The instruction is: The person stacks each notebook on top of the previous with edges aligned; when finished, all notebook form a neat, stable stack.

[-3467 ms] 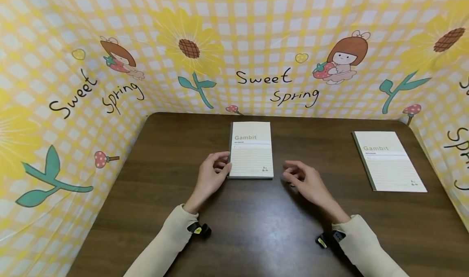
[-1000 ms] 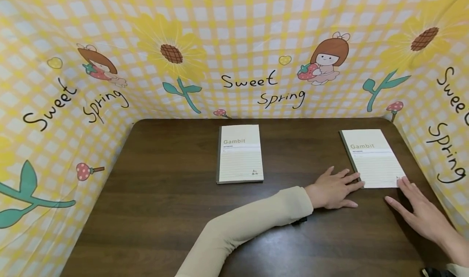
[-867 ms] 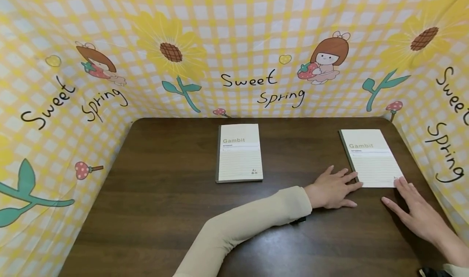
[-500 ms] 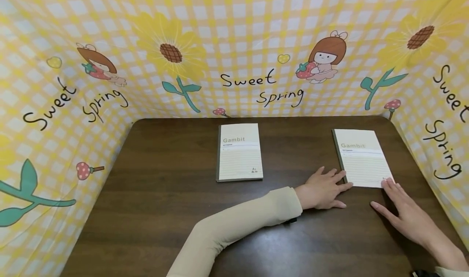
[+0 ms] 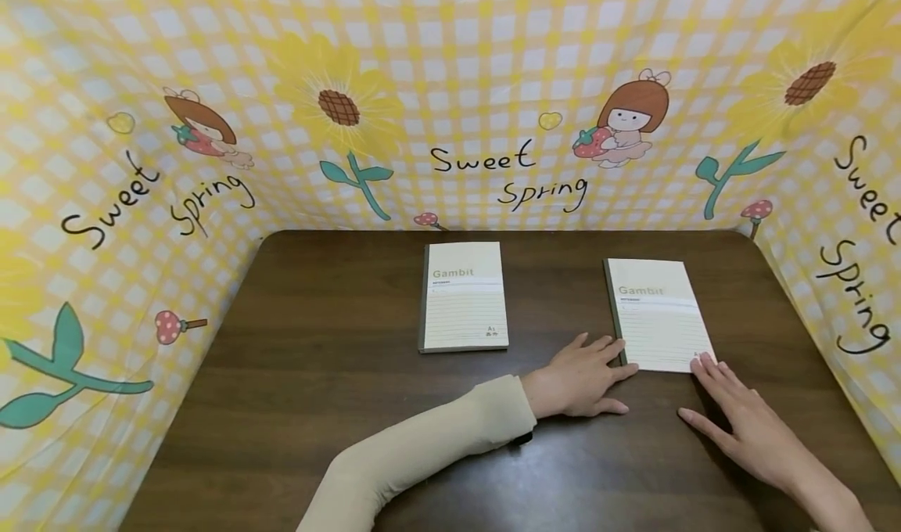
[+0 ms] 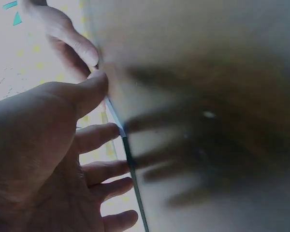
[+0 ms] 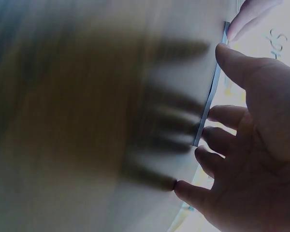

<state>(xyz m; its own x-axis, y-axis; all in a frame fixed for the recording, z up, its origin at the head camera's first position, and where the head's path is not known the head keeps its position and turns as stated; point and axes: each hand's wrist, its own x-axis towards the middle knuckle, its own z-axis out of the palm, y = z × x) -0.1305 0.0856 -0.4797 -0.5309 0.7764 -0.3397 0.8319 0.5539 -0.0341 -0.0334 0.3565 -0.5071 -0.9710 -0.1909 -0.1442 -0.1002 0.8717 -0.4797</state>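
Two cream "Gambit" notebooks lie flat on a dark wooden table (image 5: 296, 375). My left hand (image 5: 577, 375), fingers spread and straight, touches the dark spine at the lower left of the right-hand notebook (image 5: 658, 321). At that notebook's lower right corner, the fingertips of my right hand (image 5: 746, 430) rest on the cover, the fingers extended. The other notebook (image 5: 464, 297) sits to the left, apart from both hands. In the left wrist view, the left fingertips (image 6: 117, 130) meet the notebook's edge. The right wrist view shows the right hand (image 7: 246, 145) along the opposite edge.
A yellow checked cloth (image 5: 464, 86) printed with flowers and "Sweet Spring" hangs behind the table and along both sides. A strip of bare tabletop separates the two notebooks. The left forearm's beige sleeve (image 5: 422, 446) crosses the front of the table.
Earlier, my left hand was at the left notebook and my right hand beside it. Both then moved to the right notebook, which has since slid leftward with them, closer to the other one.
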